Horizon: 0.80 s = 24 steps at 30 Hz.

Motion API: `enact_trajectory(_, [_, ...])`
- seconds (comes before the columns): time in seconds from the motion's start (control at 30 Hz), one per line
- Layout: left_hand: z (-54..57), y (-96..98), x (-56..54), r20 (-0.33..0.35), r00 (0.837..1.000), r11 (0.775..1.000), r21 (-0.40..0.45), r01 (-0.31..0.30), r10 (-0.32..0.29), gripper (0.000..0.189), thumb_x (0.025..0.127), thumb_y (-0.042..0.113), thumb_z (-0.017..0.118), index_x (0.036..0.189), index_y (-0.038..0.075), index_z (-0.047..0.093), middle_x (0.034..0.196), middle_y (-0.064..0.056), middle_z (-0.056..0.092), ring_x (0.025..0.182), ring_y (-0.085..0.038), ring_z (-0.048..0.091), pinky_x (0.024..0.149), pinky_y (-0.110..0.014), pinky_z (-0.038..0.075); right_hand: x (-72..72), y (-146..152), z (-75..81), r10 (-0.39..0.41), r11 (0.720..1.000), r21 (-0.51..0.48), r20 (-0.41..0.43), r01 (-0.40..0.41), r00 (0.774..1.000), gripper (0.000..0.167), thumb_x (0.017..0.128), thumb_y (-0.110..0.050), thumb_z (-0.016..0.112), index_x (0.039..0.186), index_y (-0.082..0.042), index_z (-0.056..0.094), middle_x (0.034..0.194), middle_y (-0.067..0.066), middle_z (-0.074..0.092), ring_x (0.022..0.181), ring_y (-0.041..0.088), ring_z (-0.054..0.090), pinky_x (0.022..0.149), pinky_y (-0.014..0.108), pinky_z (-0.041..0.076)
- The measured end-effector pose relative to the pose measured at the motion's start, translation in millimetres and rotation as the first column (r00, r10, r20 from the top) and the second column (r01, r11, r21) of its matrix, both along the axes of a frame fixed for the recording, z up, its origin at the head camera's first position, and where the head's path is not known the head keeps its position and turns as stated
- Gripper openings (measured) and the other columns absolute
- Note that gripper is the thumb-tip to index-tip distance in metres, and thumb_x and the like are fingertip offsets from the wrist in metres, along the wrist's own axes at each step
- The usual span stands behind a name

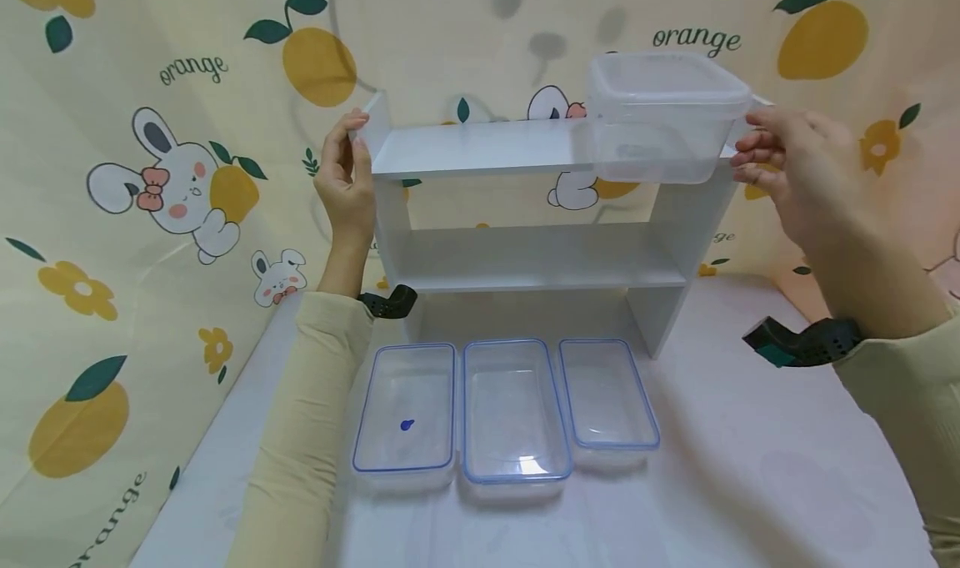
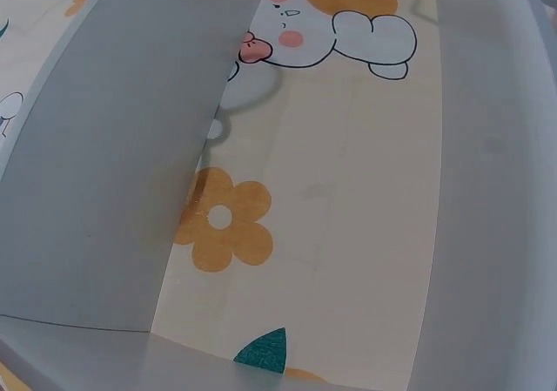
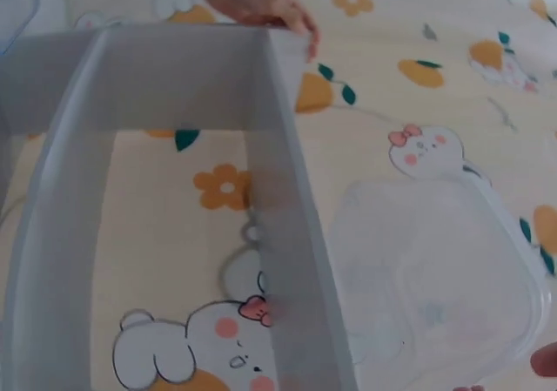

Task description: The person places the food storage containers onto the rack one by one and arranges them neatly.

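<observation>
A white shelf unit (image 1: 532,276) stands on the white table. My left hand (image 1: 347,168) holds the upper edge of its left side panel, fingers and thumb about the board. The right wrist view also shows that left hand (image 3: 261,3) at the panel's far corner. On the right of the top board sits a clear lidded plastic container (image 1: 660,126), its front reaching past the board's edge. My right hand (image 1: 798,163) is close beside this container, with loosely bent fingers; whether they touch it is hard to tell. Only fingertips (image 3: 546,360) of it show near the container (image 3: 435,278) in the right wrist view.
In front of the shelf unit lie three clear containers with blue rims: left (image 1: 405,464), middle (image 1: 517,478) and right (image 1: 611,444). A small blue spot (image 1: 407,424) shows in the left one. Patterned cloth (image 1: 187,318) hangs behind and to the left.
</observation>
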<state>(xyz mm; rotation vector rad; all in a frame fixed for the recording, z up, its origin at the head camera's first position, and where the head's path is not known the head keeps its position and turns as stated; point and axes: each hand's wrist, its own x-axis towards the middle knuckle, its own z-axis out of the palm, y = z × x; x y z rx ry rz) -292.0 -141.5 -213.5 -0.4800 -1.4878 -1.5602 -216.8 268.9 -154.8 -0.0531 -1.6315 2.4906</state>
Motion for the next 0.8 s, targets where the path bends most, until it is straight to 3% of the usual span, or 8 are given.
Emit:
enact_trajectory(0.17, [-0.1, -0.2, -0.8, -0.005, 1.000, 1.000, -0.006, 0.002, -0.002, 0.025, 0.095, 0.001, 0.045, 0.114, -0.009, 0.058, 0.126, -0.024, 0.061, 0.131, -0.018, 0.054, 0.115, -0.025, 0.039, 18.0, -12.1, -9.2, -0.032, 0.992, 0.107, -0.261, 0.062, 0.965, 0.020, 0.087, -0.016, 0.068, 0.103, -0.004, 0.064, 0.085, 0.004, 0.063, 0.073, 0.015, 0.061, 0.067, 0.017, 0.058])
enact_trajectory(0.3, [-0.2, -0.4, -1.3, -0.013, 1.000, 1.000, -0.005, 0.002, -0.002, 0.025, 0.095, 0.001, 0.045, 0.114, -0.009, 0.058, 0.125, -0.025, 0.060, 0.131, -0.019, 0.054, 0.115, -0.025, 0.039, 27.9, -20.7, -13.2, -0.074, 0.981, 0.142, -0.363, 0.134, 0.929, 0.019, 0.085, -0.015, 0.070, 0.098, -0.002, 0.065, 0.084, 0.004, 0.066, 0.069, 0.014, 0.063, 0.067, 0.015, 0.057])
enact_trajectory(0.4, [-0.4, 0.0, -1.2, -0.018, 1.000, 1.000, -0.004, 0.000, 0.000, 0.025, 0.095, 0.001, 0.045, 0.113, -0.010, 0.058, 0.125, -0.025, 0.061, 0.131, -0.019, 0.054, 0.115, -0.026, 0.040, 33.3, -29.1, -16.7, -0.147, 0.945, 0.206, -0.432, 0.256, 0.890, 0.017, 0.086, -0.016, 0.069, 0.098, -0.005, 0.065, 0.087, 0.001, 0.066, 0.073, 0.011, 0.064, 0.070, 0.011, 0.056])
enact_trajectory(0.43, [-0.5, 0.1, -1.3, -0.017, 1.000, 1.000, -0.005, -0.002, 0.002, 0.025, 0.095, 0.001, 0.045, 0.113, -0.010, 0.058, 0.125, -0.025, 0.061, 0.131, -0.019, 0.054, 0.114, -0.026, 0.040, 34.7, -32.3, -17.4, -0.173, 0.921, 0.238, -0.456, 0.307, 0.873, 0.015, 0.087, -0.015, 0.068, 0.099, -0.006, 0.065, 0.089, 0.001, 0.066, 0.075, 0.011, 0.063, 0.071, 0.010, 0.055])
enact_trajectory(0.5, [-0.6, 0.3, -1.3, -0.017, 1.000, 1.000, -0.003, -0.002, 0.002, 0.025, 0.095, 0.001, 0.045, 0.113, -0.009, 0.058, 0.125, -0.025, 0.061, 0.131, -0.018, 0.054, 0.114, -0.026, 0.040, 36.1, -38.7, -19.4, -0.222, 0.840, 0.327, -0.520, 0.432, 0.825, 0.013, 0.089, -0.014, 0.065, 0.101, -0.009, 0.064, 0.093, -0.003, 0.065, 0.080, 0.009, 0.062, 0.075, 0.008, 0.054])
enact_trajectory(0.67, [-0.5, 0.4, -1.8, -0.026, 1.000, 1.000, -0.006, -0.001, 0.001, 0.026, 0.095, 0.000, 0.044, 0.114, -0.011, 0.057, 0.125, -0.025, 0.060, 0.131, -0.020, 0.054, 0.114, -0.026, 0.040, 37.3, -50.6, -26.0, -0.256, 0.585, 0.460, -0.677, 0.668, 0.690, 0.024, 0.090, -0.016, 0.061, 0.114, -0.009, 0.064, 0.101, -0.018, 0.062, 0.096, 0.004, 0.059, 0.089, 0.012, 0.051])
enact_trajectory(0.73, [-0.5, 0.4, -2.0, -0.029, 1.000, 1.000, -0.008, -0.003, 0.003, 0.026, 0.095, 0.000, 0.044, 0.115, -0.012, 0.057, 0.125, -0.026, 0.060, 0.131, -0.020, 0.054, 0.114, -0.027, 0.040, 36.4, -53.8, -29.5, -0.232, 0.525, 0.445, -0.745, 0.725, 0.626, 0.030, 0.089, -0.018, 0.061, 0.115, -0.006, 0.065, 0.104, -0.018, 0.063, 0.100, 0.003, 0.059, 0.093, 0.014, 0.050])
enact_trajectory(0.8, [-0.6, 0.5, -2.1, -0.025, 1.000, 1.000, -0.008, -0.009, 0.008, 0.026, 0.095, 0.000, 0.044, 0.115, -0.012, 0.057, 0.125, -0.026, 0.060, 0.131, -0.020, 0.054, 0.114, -0.027, 0.040, 34.3, -56.9, -32.7, -0.211, 0.471, 0.411, -0.806, 0.781, 0.552, 0.032, 0.086, -0.019, 0.062, 0.113, -0.002, 0.067, 0.108, -0.009, 0.067, 0.102, 0.000, 0.059, 0.095, 0.014, 0.050])
